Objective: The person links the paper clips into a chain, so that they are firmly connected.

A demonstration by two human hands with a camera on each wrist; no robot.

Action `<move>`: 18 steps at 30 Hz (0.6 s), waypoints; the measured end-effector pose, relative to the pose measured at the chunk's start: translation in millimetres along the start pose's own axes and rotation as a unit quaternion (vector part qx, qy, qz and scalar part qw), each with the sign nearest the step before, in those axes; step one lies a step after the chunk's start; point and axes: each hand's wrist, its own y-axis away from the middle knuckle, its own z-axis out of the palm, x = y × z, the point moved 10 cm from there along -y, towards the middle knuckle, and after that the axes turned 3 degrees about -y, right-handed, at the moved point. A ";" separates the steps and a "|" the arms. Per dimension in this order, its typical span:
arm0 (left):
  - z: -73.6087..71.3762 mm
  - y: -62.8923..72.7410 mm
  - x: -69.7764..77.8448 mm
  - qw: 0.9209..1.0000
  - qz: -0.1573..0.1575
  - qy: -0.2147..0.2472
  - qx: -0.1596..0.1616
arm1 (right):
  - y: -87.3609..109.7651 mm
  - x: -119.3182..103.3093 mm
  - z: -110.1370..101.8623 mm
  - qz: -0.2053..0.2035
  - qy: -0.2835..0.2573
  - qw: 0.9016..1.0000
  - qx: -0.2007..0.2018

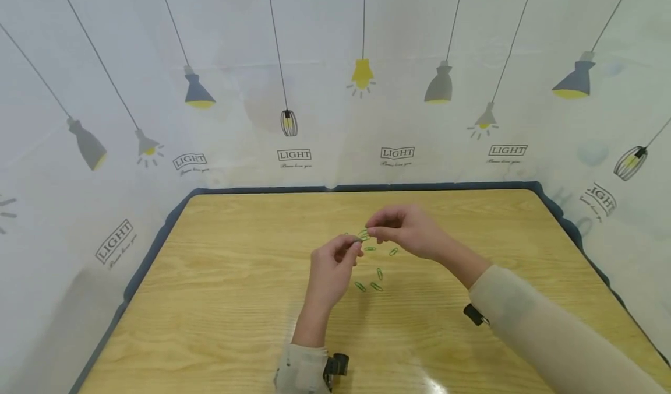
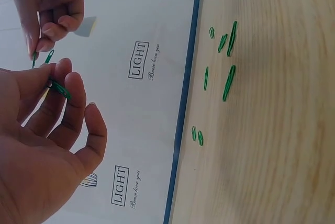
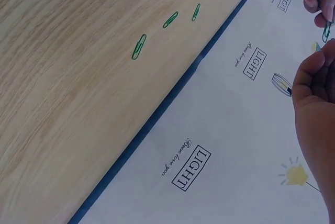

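Observation:
My left hand (image 1: 331, 266) is raised over the wooden table, pinching green paper clips between thumb and index finger. One paper clip (image 2: 61, 89) juts out below those fingertips in the left wrist view, and the end of another clip (image 2: 49, 56) sticks up above them. Just to the right and slightly farther away, my right hand (image 1: 406, 229) pinches a thin green paper clip (image 2: 34, 59) with its thumb and index finger. The fingertips of both hands are close together. In the right wrist view a green clip (image 3: 326, 31) shows between the two hands.
Several loose green paper clips lie scattered on the table (image 1: 209, 301) beneath and in front of the hands, among them one clip (image 1: 394, 252) under the right hand and another (image 1: 376, 287) nearer me. A white wall covering (image 1: 325, 172) with printed lamps borders the table's far edge.

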 end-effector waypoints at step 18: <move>-7.4 1.3 7.5 0.999 0.040 -0.024 0.021 | 0.4 6.0 3.2 0.012 -0.008 1.000 -0.002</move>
